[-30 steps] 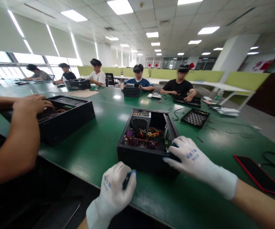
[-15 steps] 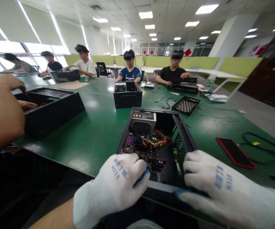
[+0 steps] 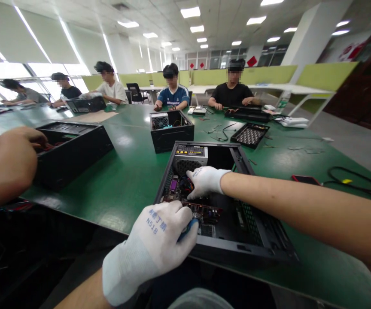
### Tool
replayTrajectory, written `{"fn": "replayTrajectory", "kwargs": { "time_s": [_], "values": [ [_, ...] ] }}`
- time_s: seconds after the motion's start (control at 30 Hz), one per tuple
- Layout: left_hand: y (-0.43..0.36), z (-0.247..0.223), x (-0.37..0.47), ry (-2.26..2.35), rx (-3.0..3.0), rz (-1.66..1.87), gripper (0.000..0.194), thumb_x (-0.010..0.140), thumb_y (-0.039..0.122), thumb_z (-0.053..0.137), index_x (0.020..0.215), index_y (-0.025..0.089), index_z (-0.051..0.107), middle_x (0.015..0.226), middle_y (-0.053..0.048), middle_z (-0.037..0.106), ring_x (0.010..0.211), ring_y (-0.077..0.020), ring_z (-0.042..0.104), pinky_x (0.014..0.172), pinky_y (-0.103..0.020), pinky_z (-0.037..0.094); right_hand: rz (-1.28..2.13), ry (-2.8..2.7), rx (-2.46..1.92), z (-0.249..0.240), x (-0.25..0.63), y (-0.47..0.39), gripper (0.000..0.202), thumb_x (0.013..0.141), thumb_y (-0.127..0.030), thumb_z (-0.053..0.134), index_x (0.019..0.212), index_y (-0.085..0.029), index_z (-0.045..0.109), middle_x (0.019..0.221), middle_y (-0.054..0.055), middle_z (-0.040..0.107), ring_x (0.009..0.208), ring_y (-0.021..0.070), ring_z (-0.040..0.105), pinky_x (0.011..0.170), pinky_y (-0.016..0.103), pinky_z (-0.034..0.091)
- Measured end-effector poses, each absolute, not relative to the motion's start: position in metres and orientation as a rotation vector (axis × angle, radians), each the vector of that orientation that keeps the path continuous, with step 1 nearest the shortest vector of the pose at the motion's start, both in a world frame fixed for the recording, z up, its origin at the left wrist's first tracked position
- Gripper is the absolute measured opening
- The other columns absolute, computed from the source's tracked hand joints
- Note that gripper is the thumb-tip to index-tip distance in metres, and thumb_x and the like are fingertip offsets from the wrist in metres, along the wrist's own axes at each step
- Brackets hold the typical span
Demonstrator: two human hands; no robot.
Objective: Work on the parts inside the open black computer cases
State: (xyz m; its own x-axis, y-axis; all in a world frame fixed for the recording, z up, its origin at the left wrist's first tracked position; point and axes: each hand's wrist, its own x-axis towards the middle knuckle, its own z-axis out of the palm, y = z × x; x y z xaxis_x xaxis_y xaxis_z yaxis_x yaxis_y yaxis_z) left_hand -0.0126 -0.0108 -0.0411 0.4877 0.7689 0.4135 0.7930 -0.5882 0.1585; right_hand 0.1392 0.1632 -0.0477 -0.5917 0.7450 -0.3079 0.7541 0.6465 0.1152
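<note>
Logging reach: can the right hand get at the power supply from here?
Likely yes: the right hand is inside the open computer case, close to the power supply, and nothing visible stands between them.

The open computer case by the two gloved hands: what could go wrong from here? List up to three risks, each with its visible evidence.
1. The right hand reaches in beside coloured wires; the glove might snag one and tug it loose.
2. The left hand is close to the reddish circuit card; a slip could knock or bend it.
3. The case sits near the table's near edge; a hard pull might shift it over.
</note>
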Motion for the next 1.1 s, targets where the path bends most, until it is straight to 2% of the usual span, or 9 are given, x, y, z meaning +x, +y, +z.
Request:
{"fn": "replayTrajectory", "kwargs": {
  "time_s": [0.17, 0.33, 0.43, 0.53, 0.73, 0.83, 0.93, 1.0, 1.1],
  "values": [
    [-0.009, -0.042, -0.013, -1.411, -2.667, -0.705, 0.023, 0.099, 0.028, 0.054, 0.077, 0.023, 0.051, 0.072, 0.001, 0.057, 0.062, -0.0162, 0.053, 0.058, -0.032, 0.036, -0.035, 2.555, 1.231, -0.058, 0.131, 0.169, 0.089, 0.072, -0.069, 0.075, 0.14, -0.013, 0.059, 0.128, 0.023, 0.069, 0.115, 0.0385, 0.069, 0.088, 0.042, 0.056],
    [-0.009, -0.044, -0.014, -1.422, -2.665, -0.699, 0.023, 0.099, 0.031, 0.055, 0.078, 0.024, 0.05, 0.073, 0.001, 0.058, 0.063, -0.0169, 0.056, 0.058, -0.032, 0.035, 0.025, 2.618, 1.263, -0.042, 0.151, 0.166, 0.094, 0.071, -0.072, 0.071, 0.143, -0.013, 0.056, 0.13, 0.023, 0.066, 0.115, 0.0384, 0.068, 0.092, 0.041, 0.053],
    [-0.009, -0.046, -0.014, -1.422, -2.675, -0.693, 0.022, 0.099, 0.032, 0.055, 0.079, 0.024, 0.051, 0.074, 0.001, 0.059, 0.065, -0.0178, 0.057, 0.059, -0.033, 0.037, 0.083, 2.623, 1.27, -0.028, 0.171, 0.168, 0.098, 0.072, -0.072, 0.07, 0.147, -0.012, 0.052, 0.134, 0.024, 0.065, 0.118, 0.0394, 0.066, 0.095, 0.043, 0.051],
    [-0.009, -0.046, -0.014, -1.426, -2.676, -0.702, 0.02, 0.099, 0.031, 0.054, 0.08, 0.024, 0.053, 0.075, 0.0, 0.059, 0.065, -0.0178, 0.057, 0.059, -0.033, 0.038, 0.234, 2.53, 1.232, -0.022, 0.191, 0.169, 0.096, 0.065, -0.069, 0.078, 0.142, -0.015, 0.058, 0.129, 0.022, 0.068, 0.116, 0.0415, 0.064, 0.096, 0.048, 0.047],
    [-0.009, -0.045, -0.014, -1.436, -2.69, -0.684, 0.021, 0.099, 0.031, 0.055, 0.08, 0.024, 0.051, 0.076, 0.0, 0.059, 0.067, -0.0178, 0.057, 0.059, -0.033, 0.038, 0.309, 2.444, 1.263, -0.035, 0.209, 0.168, 0.074, 0.057, -0.059, 0.089, 0.117, -0.018, 0.071, 0.117, 0.021, 0.072, 0.112, 0.0404, 0.063, 0.101, 0.052, 0.039],
    [-0.01, -0.044, -0.014, -1.421, -2.683, -0.689, 0.02, 0.099, 0.03, 0.055, 0.08, 0.024, 0.051, 0.075, 0.001, 0.058, 0.066, -0.0179, 0.056, 0.059, -0.034, 0.037, 0.324, 2.379, 1.34, -0.038, 0.208, 0.174, 0.056, 0.064, -0.052, 0.088, 0.108, -0.021, 0.073, 0.116, 0.018, 0.073, 0.114, 0.0399, 0.062, 0.105, 0.054, 0.035],
    [-0.01, -0.043, -0.014, -1.415, -2.665, -0.688, 0.021, 0.099, 0.03, 0.055, 0.079, 0.024, 0.05, 0.074, 0.001, 0.058, 0.064, -0.0176, 0.056, 0.058, -0.034, 0.036, 0.332, 2.319, 1.381, -0.038, 0.208, 0.183, 0.034, 0.069, -0.039, 0.086, 0.097, -0.024, 0.075, 0.11, 0.014, 0.075, 0.116, 0.0383, 0.061, 0.106, 0.054, 0.033],
    [-0.01, -0.043, -0.014, -1.42, -2.656, -0.682, 0.023, 0.099, 0.03, 0.055, 0.078, 0.024, 0.05, 0.073, 0.001, 0.058, 0.063, -0.0175, 0.055, 0.057, -0.034, 0.036, 0.324, 2.318, 1.388, -0.038, 0.209, 0.188, 0.029, 0.069, -0.035, 0.087, 0.093, -0.025, 0.076, 0.11, 0.013, 0.075, 0.119, 0.0384, 0.058, 0.108, 0.055, 0.031],
    [-0.009, -0.042, -0.013, -1.436, -2.672, -0.676, 0.023, 0.099, 0.031, 0.055, 0.078, 0.024, 0.05, 0.073, 0.001, 0.058, 0.063, -0.0172, 0.056, 0.058, -0.034, 0.038, 0.311, 2.335, 1.381, -0.038, 0.21, 0.191, 0.031, 0.072, -0.043, 0.086, 0.096, -0.026, 0.077, 0.113, 0.013, 0.074, 0.123, 0.0381, 0.056, 0.11, 0.056, 0.029]
  ]
}}
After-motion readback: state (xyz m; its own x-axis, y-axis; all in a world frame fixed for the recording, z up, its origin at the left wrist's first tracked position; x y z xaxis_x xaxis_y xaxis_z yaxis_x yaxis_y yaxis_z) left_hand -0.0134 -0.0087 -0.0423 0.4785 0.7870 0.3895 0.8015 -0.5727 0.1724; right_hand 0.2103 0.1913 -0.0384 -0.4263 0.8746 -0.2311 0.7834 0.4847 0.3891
